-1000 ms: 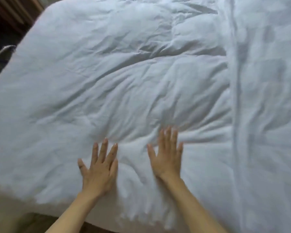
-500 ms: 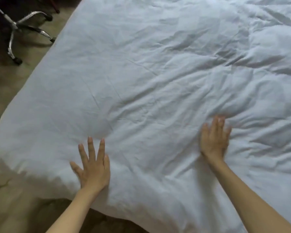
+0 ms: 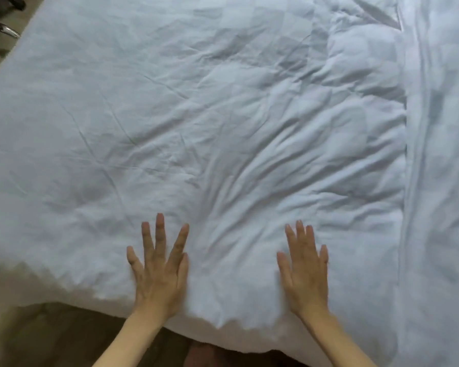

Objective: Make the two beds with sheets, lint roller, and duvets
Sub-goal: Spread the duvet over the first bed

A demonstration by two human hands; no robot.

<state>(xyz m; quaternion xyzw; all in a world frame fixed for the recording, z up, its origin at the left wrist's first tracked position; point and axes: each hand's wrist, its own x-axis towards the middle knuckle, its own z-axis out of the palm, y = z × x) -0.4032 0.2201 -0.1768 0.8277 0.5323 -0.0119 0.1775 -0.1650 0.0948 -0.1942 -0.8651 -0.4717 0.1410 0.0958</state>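
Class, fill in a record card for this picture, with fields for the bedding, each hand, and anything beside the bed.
bedding: white duvet, spread out, creased
left hand: flat on the duvet near its front edge, fingers spread
right hand: flat on the duvet, fingers straight
right side: second white cover alongside
beside the bed: chrome chair leg, top left
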